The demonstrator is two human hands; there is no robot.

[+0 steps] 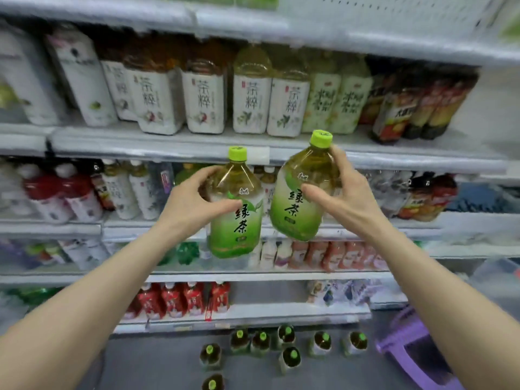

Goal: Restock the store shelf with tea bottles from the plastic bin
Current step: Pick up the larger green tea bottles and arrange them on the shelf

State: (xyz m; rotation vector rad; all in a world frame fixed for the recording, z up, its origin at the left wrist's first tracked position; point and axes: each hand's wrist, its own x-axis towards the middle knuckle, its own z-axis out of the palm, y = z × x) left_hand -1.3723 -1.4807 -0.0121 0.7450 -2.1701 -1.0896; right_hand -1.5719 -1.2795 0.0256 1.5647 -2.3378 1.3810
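1. In front of the store shelf (157, 142), head view: two green tea bottles held up, the left bottle (235, 209) gripped by the left hand (194, 204), the right bottle (304, 192) by the right hand (340, 198).
2. Down on the floor (157, 364): eight green-capped bottles (289, 357) standing, beside a purple bin (416, 350).

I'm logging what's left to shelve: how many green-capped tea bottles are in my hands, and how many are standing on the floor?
Held: 2, the left bottle in the left hand, the right bottle in the right hand.
Floor bottles: 8.
Total: 10.
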